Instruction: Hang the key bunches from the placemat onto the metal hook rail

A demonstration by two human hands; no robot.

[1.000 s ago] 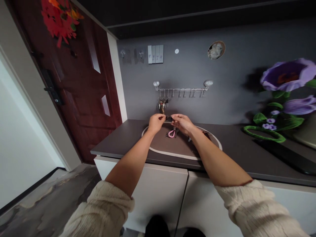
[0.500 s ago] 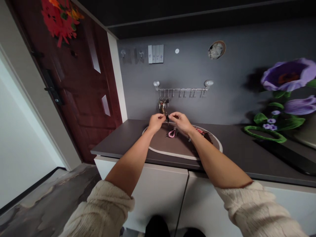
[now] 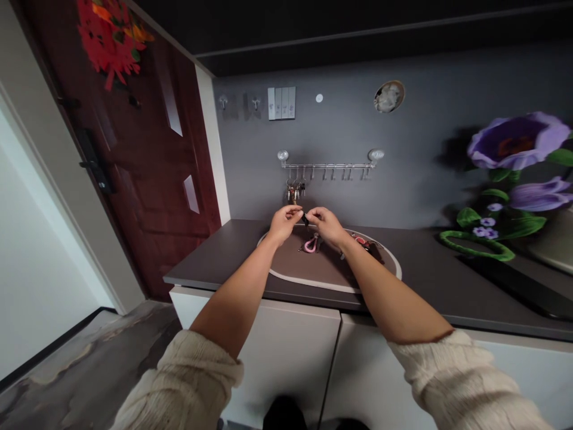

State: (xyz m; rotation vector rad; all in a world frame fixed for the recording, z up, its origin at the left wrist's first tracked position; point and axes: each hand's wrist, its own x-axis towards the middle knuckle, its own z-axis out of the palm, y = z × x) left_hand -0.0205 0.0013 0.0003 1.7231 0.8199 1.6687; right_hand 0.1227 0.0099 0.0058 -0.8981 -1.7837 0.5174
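Note:
My left hand (image 3: 283,224) and my right hand (image 3: 326,224) meet above the mat, fingertips pinched on either side of what looks like a small black key (image 3: 305,220). Its details are too small to make out. Just behind the hands, several keys (image 3: 294,192) hang from the left hooks of a clear hook rail (image 3: 330,166) on the wall. Below the fingers, a pink loop keychain (image 3: 310,245) lies on the brown mat (image 3: 308,272). More key things, red and dark (image 3: 367,245), lie on the mat, partly behind my right forearm.
The mat rests on a dark countertop (image 3: 215,257) over white cabinets (image 3: 286,346). Purple artificial flowers (image 3: 519,143) and a black flat object (image 3: 514,286) are at the right. A dark red door (image 3: 152,179) stands at the left. A dark shelf (image 3: 358,36) overhangs the wall.
The black key has turned a little between my fingertips, and the fingers have shifted slightly around it. The whole view has tipped slightly; the things on the mat stay put.

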